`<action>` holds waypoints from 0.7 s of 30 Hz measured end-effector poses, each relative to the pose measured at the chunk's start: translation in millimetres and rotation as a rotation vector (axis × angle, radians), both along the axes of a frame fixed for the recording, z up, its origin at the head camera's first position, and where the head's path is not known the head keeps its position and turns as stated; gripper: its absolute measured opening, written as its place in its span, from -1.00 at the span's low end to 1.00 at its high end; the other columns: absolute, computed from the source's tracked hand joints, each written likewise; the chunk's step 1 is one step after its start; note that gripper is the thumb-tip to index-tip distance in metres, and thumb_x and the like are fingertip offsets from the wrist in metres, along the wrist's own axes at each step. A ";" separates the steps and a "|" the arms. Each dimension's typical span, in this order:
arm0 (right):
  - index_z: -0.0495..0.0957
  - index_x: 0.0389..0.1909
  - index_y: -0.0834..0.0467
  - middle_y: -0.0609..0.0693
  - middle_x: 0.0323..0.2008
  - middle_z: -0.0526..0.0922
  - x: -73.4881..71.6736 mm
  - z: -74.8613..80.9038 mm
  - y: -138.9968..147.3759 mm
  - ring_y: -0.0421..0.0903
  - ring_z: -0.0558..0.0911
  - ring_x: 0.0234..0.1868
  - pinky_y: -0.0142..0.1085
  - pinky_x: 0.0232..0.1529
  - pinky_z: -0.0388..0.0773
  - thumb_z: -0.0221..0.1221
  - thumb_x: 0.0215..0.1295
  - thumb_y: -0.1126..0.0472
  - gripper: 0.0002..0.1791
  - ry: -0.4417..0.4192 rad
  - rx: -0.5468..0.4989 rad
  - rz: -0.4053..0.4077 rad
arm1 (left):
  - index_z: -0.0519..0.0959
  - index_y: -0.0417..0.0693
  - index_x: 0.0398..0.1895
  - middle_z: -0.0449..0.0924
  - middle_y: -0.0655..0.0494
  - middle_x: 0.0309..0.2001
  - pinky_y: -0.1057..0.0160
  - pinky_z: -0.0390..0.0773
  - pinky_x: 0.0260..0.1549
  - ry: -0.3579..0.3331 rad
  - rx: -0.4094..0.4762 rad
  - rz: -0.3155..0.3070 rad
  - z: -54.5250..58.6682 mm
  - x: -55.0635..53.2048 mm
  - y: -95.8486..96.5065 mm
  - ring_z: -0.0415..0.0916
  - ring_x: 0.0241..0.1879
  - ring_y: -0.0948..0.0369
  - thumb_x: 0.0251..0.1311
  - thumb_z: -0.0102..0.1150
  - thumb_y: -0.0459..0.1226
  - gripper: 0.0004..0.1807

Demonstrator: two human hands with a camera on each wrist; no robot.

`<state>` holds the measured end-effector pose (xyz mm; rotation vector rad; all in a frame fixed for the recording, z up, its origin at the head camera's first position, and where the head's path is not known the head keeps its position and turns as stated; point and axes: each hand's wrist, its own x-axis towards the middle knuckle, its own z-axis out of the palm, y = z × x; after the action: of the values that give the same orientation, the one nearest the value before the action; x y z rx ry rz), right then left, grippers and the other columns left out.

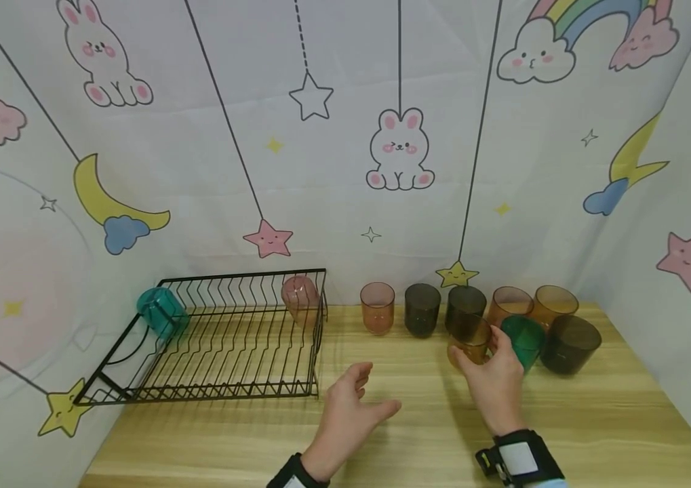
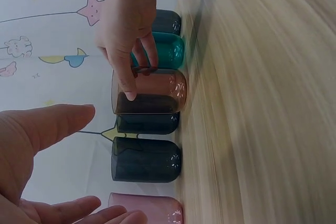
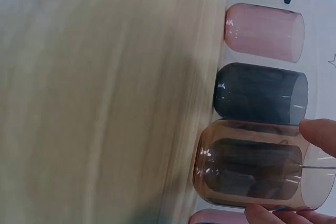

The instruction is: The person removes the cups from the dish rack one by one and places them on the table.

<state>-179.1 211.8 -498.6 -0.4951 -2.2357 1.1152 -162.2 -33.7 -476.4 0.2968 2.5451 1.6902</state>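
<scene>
An amber glass cup [image 1: 470, 346] stands in front of a dark grey cup [image 1: 466, 299]. My right hand [image 1: 496, 388] grips it near its upper part, thumb on one side and fingers on the other. Through its clear wall the dark cup shows in the right wrist view. Just right of that hand is a green cup [image 1: 525, 344], with a wide dark cup [image 1: 571, 346] beside it. My left hand [image 1: 350, 415] hovers above the table, thumb and fingers spread apart, holding nothing. In the left wrist view its thumb and fingers point toward the row of cups.
A black wire dish rack [image 1: 241, 275] stands on the left, with a teal cup [image 1: 163, 312] at its left end and a pink cup [image 1: 300, 298] at its right. Pink [image 1: 378, 310] and dark [image 1: 422, 312] cups stand near the patterned backdrop; pink [image 1: 511, 301] and amber [image 1: 557, 303] ones stand farther right.
</scene>
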 end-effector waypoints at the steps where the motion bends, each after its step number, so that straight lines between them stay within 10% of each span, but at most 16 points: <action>1: 0.26 0.26 0.25 0.28 0.14 0.49 0.4 0.2 0.0 0.19 0.53 0.11 0.09 0.05 0.47 0.45 -0.12 -0.02 -0.07 -0.001 -0.001 -0.001 | 0.40 -0.07 0.18 0.47 -0.04 0.18 0.08 0.49 0.09 0.008 -0.005 -0.001 0.7 0.4 0.1 0.44 0.16 -0.02 -0.22 0.49 -0.03 -0.19; 16: 0.19 0.35 0.25 0.28 0.22 0.41 6.7 8.7 -0.9 0.19 0.43 0.21 0.09 0.07 0.46 0.44 -0.10 0.07 -0.02 0.013 0.093 -0.016 | 0.43 0.16 0.16 0.47 0.20 0.16 0.11 0.50 0.07 0.216 -0.155 -0.104 41.2 8.3 -21.3 0.42 0.16 0.14 -0.04 0.34 0.08 -0.36; 21: 0.22 0.33 0.25 0.27 0.19 0.44 10.3 20.4 -2.4 0.19 0.44 0.19 0.11 0.10 0.43 0.44 -0.09 0.08 -0.05 0.055 0.138 0.000 | 0.48 0.13 0.11 0.52 0.20 0.11 0.17 0.53 0.01 0.361 -0.231 -0.041 63.5 5.0 -45.9 0.47 0.10 0.18 -0.07 0.41 -0.02 -0.39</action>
<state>-168.8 209.5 -478.2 -0.4023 -2.2457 0.9546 -157.2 -79.6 -412.9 0.6859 2.9270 1.4172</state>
